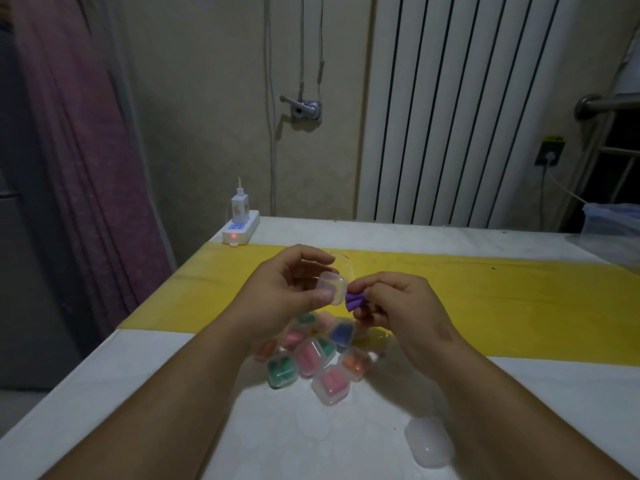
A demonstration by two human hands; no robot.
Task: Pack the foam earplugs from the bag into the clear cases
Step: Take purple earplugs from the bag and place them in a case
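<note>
My left hand (292,289) grips an open clear case (333,288), and right beside its mouth my right hand (398,306) pinches two purple earplugs (354,301) together.

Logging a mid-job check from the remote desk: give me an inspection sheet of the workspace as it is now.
Surface: white table with a yellow strip across it.
Job's things: clear case held up; purple earplugs right beside it; filled cases piled on the table under the hands.
Clutter: clear plastic piece by the right forearm, kind unclear.
Grippers: left hand holds the case; right hand pinches the earplugs.
Cables: power strip with charger at the far left corner; white lead from a wall socket.
Surroundings: radiator, curtain.
</note>
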